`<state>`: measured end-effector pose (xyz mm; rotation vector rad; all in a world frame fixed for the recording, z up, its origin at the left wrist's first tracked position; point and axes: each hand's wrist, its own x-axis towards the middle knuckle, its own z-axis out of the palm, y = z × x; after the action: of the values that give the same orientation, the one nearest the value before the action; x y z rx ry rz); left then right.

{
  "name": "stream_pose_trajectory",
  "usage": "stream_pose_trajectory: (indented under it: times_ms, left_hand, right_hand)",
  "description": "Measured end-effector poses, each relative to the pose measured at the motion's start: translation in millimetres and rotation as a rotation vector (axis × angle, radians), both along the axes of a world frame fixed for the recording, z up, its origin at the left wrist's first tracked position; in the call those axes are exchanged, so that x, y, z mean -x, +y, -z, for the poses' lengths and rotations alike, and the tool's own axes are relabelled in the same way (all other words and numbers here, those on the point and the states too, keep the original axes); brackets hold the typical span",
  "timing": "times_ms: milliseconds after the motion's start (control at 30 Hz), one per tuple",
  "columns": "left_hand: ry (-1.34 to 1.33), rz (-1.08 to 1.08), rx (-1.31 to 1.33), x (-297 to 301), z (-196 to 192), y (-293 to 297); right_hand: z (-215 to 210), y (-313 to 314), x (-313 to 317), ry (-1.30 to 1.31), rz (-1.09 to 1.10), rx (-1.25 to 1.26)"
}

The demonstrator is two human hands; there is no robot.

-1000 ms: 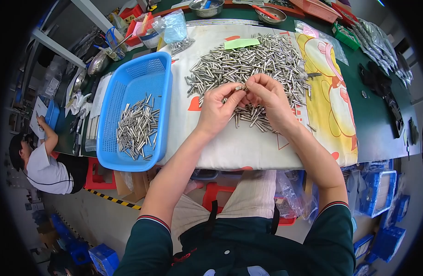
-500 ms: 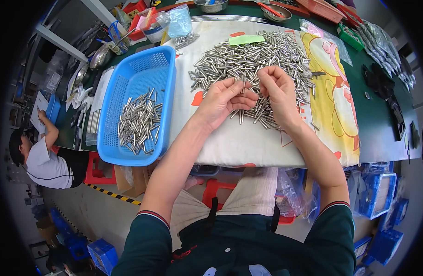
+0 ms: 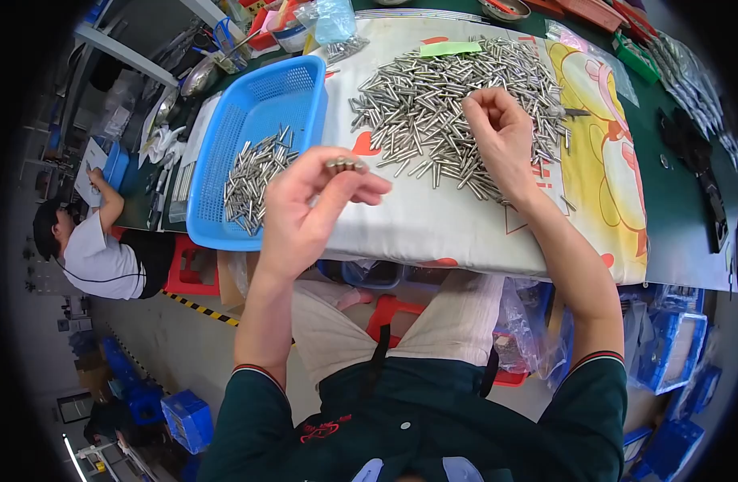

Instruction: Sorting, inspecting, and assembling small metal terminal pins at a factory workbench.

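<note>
My left hand (image 3: 303, 210) is raised near the right rim of a blue plastic basket (image 3: 316, 104), with its fingers closed around several short metal pins (image 3: 346, 165) whose round ends show side by side. In the basket's near half lies a heap of similar silvery pins (image 3: 252, 181). My right hand (image 3: 504, 138) hovers at the right part of a large spread pile of metal pins (image 3: 421, 104). Its fingers are curled together, and whatever may be between them is hidden.
A light patterned cloth (image 3: 465, 241) covers the table under the pile, and a green strip (image 3: 451, 49) lies on the pins. Metal bowls stand along the far edge. Black tools (image 3: 694, 173) lie at the right. A co-worker (image 3: 96, 249) sits at the left.
My left hand has moved from the pile leftward and nearer me, toward the basket, with the pins in it. My right hand stays over the pile. The whole view has shifted slightly.
</note>
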<state>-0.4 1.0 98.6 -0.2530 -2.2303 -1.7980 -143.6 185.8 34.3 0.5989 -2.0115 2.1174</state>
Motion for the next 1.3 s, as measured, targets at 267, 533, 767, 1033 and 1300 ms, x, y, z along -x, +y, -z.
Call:
stream_pose_trajectory:
  times_ms: [267,533,767,1033,1300]
  left_hand:
    - [0.019,-0.652,1.041,-25,-13,-102]
    - [0.199,-0.51,0.822,-21,-6,-12]
    - [0.276,-0.338,0.896,26,63,17]
    - [0.241,-0.345,0.932,51,88,10]
    - [0.233,-0.419,0.915,33,88,5]
  right_hand:
    - [3,-4,-6,0.192,-0.098,-0.285]
    - [13,4,-3,0.66,-0.29,-0.79]
    - [4,-12,-1,0.887,-0.347,-1.023]
    - [2,-22,-6,1.016,-0.267,-1.153]
    - [6,-26,-1,1.041,-0.33,-0.974]
